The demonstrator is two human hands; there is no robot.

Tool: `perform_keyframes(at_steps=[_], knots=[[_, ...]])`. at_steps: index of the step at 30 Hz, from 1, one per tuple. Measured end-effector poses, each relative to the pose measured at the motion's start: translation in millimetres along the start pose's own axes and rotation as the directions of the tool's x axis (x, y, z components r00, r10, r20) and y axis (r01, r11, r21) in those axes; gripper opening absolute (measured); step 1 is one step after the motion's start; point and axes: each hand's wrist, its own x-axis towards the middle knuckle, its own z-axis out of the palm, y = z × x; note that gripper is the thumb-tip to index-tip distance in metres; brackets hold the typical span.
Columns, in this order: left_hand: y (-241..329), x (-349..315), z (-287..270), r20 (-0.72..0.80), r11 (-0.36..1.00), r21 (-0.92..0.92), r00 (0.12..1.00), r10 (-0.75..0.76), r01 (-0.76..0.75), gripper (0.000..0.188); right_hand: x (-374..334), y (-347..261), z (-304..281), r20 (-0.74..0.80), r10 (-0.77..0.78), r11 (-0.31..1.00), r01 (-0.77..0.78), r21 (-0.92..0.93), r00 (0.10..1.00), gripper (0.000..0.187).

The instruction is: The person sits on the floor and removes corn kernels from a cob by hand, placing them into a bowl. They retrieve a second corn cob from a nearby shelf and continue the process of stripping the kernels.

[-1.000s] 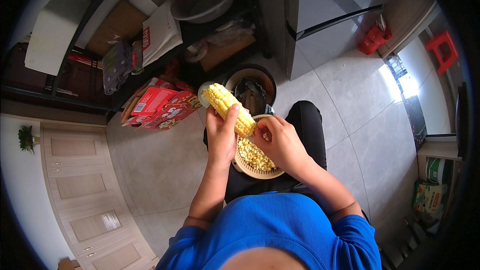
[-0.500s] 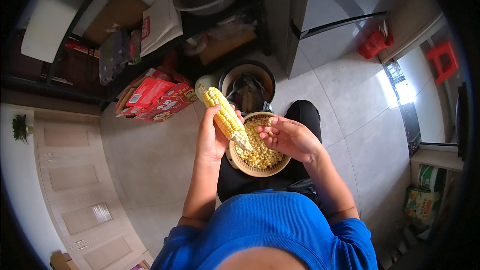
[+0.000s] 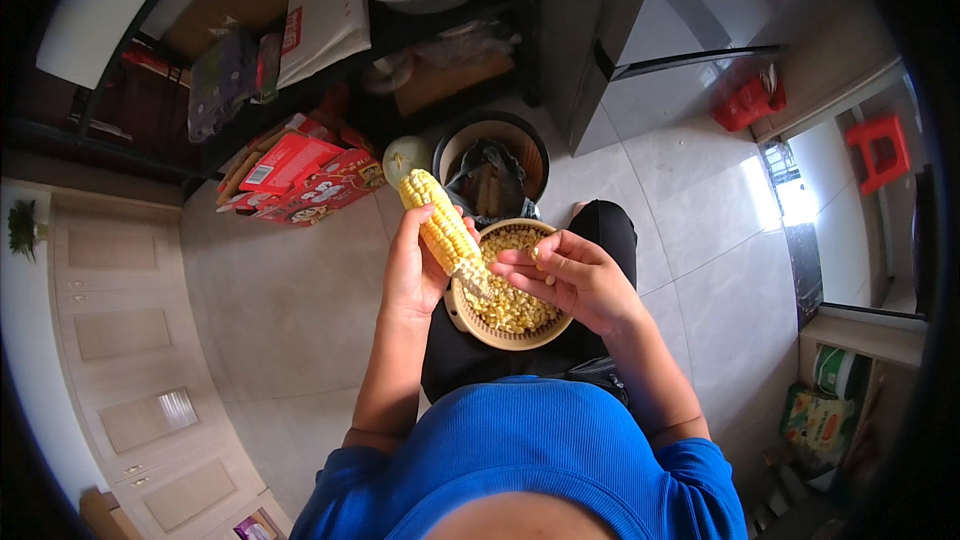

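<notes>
Over the basket, my left hand (image 3: pixel 417 267) is wrapped around a corn cob (image 3: pixel 437 223), which leans with its tip up and to the left. Most of the cob still carries yellow kernels; its lower end is stripped pale. My right hand (image 3: pixel 585 283), fingers stretched toward the cob's lower end, holds a few loose corn kernels (image 3: pixel 536 253) by the thumb and fingers. A round tan basket (image 3: pixel 517 342) rests between my legs beneath both hands. Loose corn kernels (image 3: pixel 510 308) fill it, partly hidden by my hands and the cob.
Just beyond the basket stands a bin (image 3: pixel 538 155) lined with a black bag. A pale green round gourd or melon (image 3: pixel 405 156) lies beside it. Red cardboard boxes (image 3: pixel 300 175) sit by the dark shelf at left. A grey refrigerator (image 3: pixel 680 20) stands at the far right.
My right hand has moved slightly left toward the cob, and its fingers have straightened from a tighter curl. The left hand still grips the cob. The whole view has shifted a little.
</notes>
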Motion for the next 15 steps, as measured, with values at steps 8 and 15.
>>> perform_keyframes(at_steps=[8, 15], knots=[[1, 1, -11, -0.047, 0.998, -0.048, 0.998, -0.034, 0.031, 0.033, 56, 19, -49, -0.082, -0.298, 0.679, 0.15, -0.719, 0.951, 0.006], [-2, 2, -37, -0.059, 0.992, -0.105, 0.995, -0.076, 0.07, 0.033, 207, 7, -104, 0.033, -0.338, -0.121, -0.009, -0.993, 0.941, 0.025]])
